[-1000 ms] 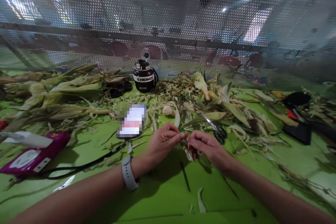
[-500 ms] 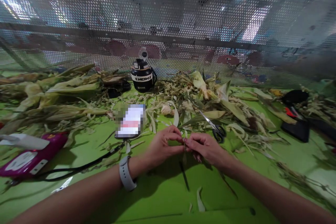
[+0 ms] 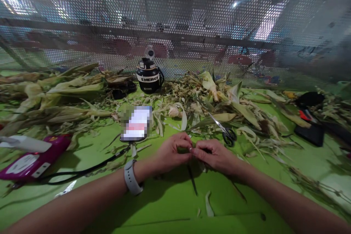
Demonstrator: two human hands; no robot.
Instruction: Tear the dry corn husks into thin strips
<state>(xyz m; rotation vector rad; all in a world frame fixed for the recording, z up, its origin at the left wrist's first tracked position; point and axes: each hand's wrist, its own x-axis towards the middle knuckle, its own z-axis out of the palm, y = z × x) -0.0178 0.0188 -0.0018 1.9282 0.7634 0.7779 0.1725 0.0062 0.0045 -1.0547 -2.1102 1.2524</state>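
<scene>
My left hand [image 3: 175, 150], with a pale watch [image 3: 132, 177] on its wrist, is closed in a pinch at the middle of the green table. My right hand [image 3: 215, 155] meets it there, thumb and fingers pressed together, the fingertips of both hands touching. Between them they grip a thin strip of corn husk that the fingers mostly hide; a pale bit of husk [image 3: 203, 167] shows just below my right hand. Beyond that hand lie black-handled scissors [image 3: 228, 136]. A curled husk scrap [image 3: 209, 204] rests on the table nearer to me.
Corn husks [image 3: 63, 89] are heaped at the back left, with another husk pile [image 3: 219, 95] at the back right. A black bottle [image 3: 148, 77] stands between them. Left are a phone [image 3: 137, 122] and a magenta power strip [image 3: 38, 159] with a cable. A perforated metal screen [image 3: 175, 18] rises behind.
The husk strip that showed upright between my fingertips is now mostly hidden by them. My right hand has turned slightly, its fingers curling closer to my left hand.
</scene>
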